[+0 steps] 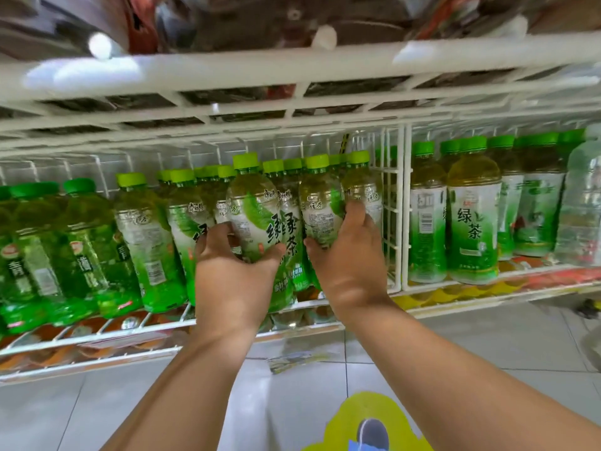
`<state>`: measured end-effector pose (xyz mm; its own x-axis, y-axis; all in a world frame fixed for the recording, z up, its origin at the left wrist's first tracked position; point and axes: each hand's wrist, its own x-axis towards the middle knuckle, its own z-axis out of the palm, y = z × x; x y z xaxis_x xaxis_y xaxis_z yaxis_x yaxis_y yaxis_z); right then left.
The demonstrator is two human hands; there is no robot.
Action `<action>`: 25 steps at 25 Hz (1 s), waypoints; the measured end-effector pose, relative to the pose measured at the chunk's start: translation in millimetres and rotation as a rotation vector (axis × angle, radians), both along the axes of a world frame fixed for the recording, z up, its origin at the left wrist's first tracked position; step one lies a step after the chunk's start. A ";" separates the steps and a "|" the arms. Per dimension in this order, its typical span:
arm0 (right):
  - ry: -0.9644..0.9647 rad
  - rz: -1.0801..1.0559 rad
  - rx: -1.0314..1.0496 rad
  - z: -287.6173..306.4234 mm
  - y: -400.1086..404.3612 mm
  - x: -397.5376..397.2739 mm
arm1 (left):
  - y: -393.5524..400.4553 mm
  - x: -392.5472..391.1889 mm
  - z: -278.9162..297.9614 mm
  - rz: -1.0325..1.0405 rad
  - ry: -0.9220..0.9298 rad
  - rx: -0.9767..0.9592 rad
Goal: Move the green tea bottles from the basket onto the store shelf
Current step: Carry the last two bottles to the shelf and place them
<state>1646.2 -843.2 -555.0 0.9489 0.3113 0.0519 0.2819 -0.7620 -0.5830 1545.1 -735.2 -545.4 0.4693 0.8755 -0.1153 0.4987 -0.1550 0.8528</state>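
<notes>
Setting two green tea bottles on the store shelf, the left hand wraps its grip around one bottle at 11 o'clock, the right hand around another at 1 o'clock; next comes release.

Your way in is the gap mid-frame, under the white wire rack overhead. Packed green tea bottles block the left; a wire divider walls the right. The tiled floor below lies open.
</notes>
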 end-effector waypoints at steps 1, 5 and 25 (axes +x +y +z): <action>-0.037 0.011 -0.048 -1.8 0.6 -2.0 | -1.0 -2.2 -2.3 -0.013 0.010 0.013; -0.125 -0.038 -0.197 -3.0 -0.1 -1.6 | -4.8 -7.4 -9.5 -0.053 0.030 0.034; 0.185 -0.013 -0.116 -6.1 -16.1 1.1 | -8.2 -23.4 -6.5 -0.135 0.110 0.078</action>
<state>1647.4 -859.2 -561.1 0.9428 0.2930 -0.1590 0.1679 -0.8296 -0.5326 1521.6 -743.4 -551.9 0.5715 0.8136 -0.1070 0.5588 -0.2904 0.7768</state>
